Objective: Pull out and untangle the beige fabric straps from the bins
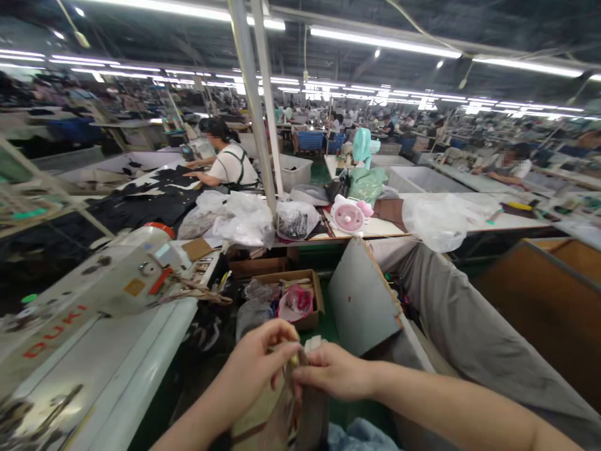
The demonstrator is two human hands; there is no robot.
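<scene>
Tan fabric (pixel 267 419) hangs below left hand (pixel 253 369), right hand (pixel 333 373) (2 pinching).

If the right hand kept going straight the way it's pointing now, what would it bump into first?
The right hand points left, so it would likely meet the tan material pinched between both hands first. Depth is hard to judge, but the left hand lies just beyond.

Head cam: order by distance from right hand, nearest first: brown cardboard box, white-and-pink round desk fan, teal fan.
From the right hand:
1. Brown cardboard box: just ahead, slightly left, below the tabletop.
2. White-and-pink round desk fan: straight ahead, on the white table.
3. Teal fan: farthest, beyond that table.
</scene>
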